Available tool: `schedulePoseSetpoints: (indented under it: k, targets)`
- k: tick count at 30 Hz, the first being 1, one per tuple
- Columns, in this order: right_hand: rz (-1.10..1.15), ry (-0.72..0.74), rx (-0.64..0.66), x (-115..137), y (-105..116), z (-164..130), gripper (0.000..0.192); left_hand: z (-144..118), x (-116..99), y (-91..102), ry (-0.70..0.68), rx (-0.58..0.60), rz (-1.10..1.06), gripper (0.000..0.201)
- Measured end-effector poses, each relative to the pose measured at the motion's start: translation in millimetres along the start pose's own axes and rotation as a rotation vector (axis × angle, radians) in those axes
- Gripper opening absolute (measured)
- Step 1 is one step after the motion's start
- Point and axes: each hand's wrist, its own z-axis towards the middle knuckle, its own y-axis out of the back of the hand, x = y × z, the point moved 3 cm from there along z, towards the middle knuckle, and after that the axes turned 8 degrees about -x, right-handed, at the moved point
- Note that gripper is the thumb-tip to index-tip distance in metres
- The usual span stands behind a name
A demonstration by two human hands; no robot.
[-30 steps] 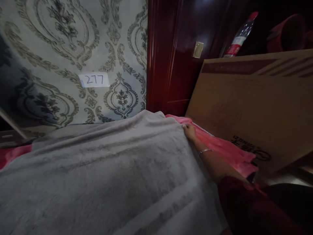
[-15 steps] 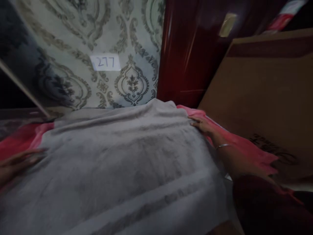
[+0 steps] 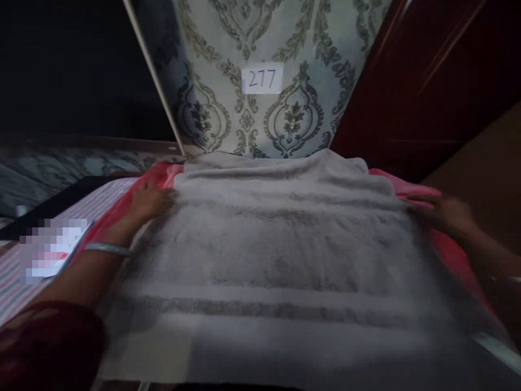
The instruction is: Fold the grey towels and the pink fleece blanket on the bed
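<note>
At nine o'clock a striped cloth is lying beside a blurred-out patch, with a dark edge running above it. Just right of that, the left hand is resting flat at the far left corner of the gray towel, fingers stretched out and loosely spread, palm down on the cloth's edge rather than gripping it; a bracelet is circling the wrist. The towel is lying spread wide across the middle of the view, from six o'clock up toward twelve, over a pink sheet that is showing along both sides. At twelve o'clock a paper label reading 277 is sticking to the patterned wallpaper. At three o'clock the right hand is touching the towel's far right corner; it is blurred, so I cannot tell whether its fingers are pinching the cloth or lying open. Dark red wood is standing behind it.
</note>
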Motion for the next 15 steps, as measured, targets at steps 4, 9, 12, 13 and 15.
schedulePoseSetpoints:
  k: [4,9,12,13,15]
  targets:
    - [0.051,0.359,0.057,41,-30,-4,0.022,-9,-48,-15.0,-0.407,0.000,0.026,0.043]
    - [0.133,0.385,0.237,78,-66,-21,0.028,1,-60,-40.4,-0.464,-0.018,-0.077,0.032]
    - [0.219,0.321,0.252,74,-79,-26,0.032,8,-52,-53.2,-0.429,-0.066,-0.238,0.027]
    - [0.256,0.293,0.245,70,-82,-27,0.034,9,-49,-57.3,-0.421,-0.076,-0.309,0.028]
    - [0.316,0.229,0.211,63,-89,-29,0.036,10,-43,-64.3,-0.375,-0.117,-0.412,0.031]
